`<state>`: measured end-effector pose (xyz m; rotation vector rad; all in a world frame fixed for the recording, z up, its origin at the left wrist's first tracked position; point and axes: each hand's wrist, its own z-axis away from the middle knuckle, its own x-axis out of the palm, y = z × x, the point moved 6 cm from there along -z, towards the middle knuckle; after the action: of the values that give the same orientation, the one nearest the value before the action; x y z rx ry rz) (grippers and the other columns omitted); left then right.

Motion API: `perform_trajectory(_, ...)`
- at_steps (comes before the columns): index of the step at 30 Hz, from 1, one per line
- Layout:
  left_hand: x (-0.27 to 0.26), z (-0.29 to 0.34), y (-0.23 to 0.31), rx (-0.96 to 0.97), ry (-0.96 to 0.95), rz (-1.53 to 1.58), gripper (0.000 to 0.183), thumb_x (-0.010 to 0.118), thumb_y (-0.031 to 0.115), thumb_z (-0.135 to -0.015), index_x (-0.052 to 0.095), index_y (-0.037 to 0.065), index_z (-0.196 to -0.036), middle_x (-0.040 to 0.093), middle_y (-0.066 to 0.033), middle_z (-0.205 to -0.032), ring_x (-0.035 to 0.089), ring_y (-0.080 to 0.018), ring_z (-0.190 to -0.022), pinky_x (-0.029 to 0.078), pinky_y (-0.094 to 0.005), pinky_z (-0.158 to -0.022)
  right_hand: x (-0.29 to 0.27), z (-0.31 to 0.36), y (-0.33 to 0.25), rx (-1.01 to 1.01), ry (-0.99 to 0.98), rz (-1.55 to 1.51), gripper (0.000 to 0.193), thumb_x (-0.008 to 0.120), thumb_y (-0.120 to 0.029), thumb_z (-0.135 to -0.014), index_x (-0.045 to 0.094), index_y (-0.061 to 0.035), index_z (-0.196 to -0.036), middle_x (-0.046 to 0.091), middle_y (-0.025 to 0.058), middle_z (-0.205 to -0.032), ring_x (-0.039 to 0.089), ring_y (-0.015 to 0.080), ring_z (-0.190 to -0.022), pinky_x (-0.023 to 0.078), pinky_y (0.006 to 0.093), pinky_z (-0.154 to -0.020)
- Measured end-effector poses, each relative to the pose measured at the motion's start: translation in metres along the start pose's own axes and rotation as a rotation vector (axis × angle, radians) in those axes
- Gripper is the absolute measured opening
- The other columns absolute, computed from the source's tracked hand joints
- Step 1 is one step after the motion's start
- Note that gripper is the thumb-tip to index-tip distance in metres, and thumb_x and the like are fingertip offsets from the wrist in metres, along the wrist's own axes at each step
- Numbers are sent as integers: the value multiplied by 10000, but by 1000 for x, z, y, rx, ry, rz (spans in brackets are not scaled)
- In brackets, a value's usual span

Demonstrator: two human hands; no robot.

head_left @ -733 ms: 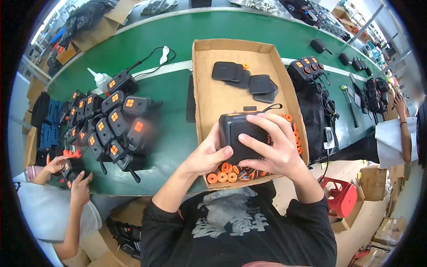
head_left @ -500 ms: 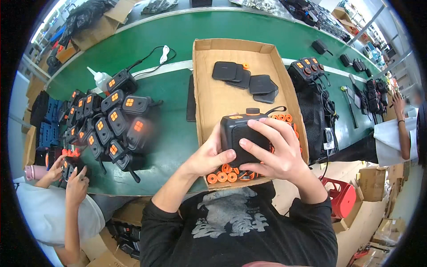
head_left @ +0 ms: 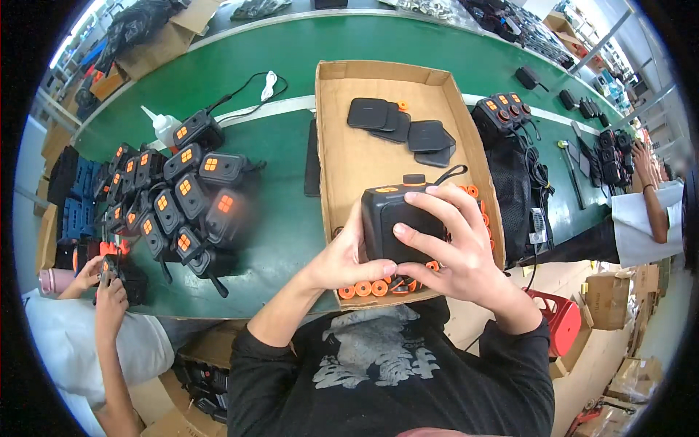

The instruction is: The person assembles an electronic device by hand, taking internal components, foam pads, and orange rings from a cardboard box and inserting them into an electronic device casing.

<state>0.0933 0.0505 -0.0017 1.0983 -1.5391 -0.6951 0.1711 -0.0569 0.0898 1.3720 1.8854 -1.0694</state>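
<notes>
A boxy black device (head_left: 399, 227) with orange buttons, a round knob on top and a strap loop is held upright over the near half of a cardboard tray (head_left: 331, 146). My left hand (head_left: 349, 255) grips its left side, with the thumb along the lower front edge. My right hand (head_left: 459, 244) wraps its right side, fingers spread over the front face and thumb side below. Orange-and-black round knobs (head_left: 379, 288) lie in the tray beneath and behind my hands, partly hidden. Flat black square pads (head_left: 368, 113) lie at the tray's far end.
Many similar black devices (head_left: 193, 197) crowd the green bench (head_left: 284, 247) on the left, near a white squeeze bottle (head_left: 164, 127). More devices (head_left: 502, 113) and cables stand to the right. Co-workers' hands (head_left: 109, 284) work at both sides. A red stool (head_left: 557, 320) stands below right.
My left thumb has slid down toward the device's lower edge, and my right-hand fingers have shifted slightly. The device stays nearly in place. The left co-worker's hands have moved.
</notes>
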Motion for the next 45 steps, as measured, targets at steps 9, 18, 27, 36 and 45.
perform_trajectory(9,-10,5,-15,-31,132,74,865,689,71,-827,117,32,-1475,323,-149,-1448,337,-244,-1366,326,-402,-1109,6,4,5,124,-46,73,537,808,-286,-652,664,-257,-1169,437,160,-1419,395,423,-1296,348,545,-1043)
perform_trajectory(18,-6,4,-17,34,155,90,813,665,92,-848,149,47,-1474,326,-146,-1460,346,-264,-1363,283,-424,-1130,17,27,20,285,269,-414,879,832,-271,-718,373,-125,-1453,131,294,-1544,168,430,-1438,226,495,-1136)
perform_trajectory(27,-2,6,-16,-5,292,350,751,630,162,-886,168,62,-1470,368,-138,-1433,409,-272,-1323,356,-437,-1092,47,44,22,484,345,-585,962,740,-120,-793,98,33,-1493,181,240,-1538,188,341,-1441,202,453,-1153)
perform_trajectory(36,-3,15,-12,167,324,176,798,648,213,-884,134,41,-1469,365,-150,-1423,411,-261,-1313,337,-413,-1098,72,34,8,582,500,-1566,972,664,18,-824,2,-91,-1527,287,165,-1479,333,258,-1364,272,424,-1133)
perform_trajectory(45,3,24,-7,263,214,-67,868,701,157,-848,113,33,-1475,365,-153,-1430,432,-261,-1298,363,-400,-1076,59,27,8,527,391,-1482,933,708,27,-789,116,-65,-1505,300,147,-1467,344,254,-1355,286,415,-1130)
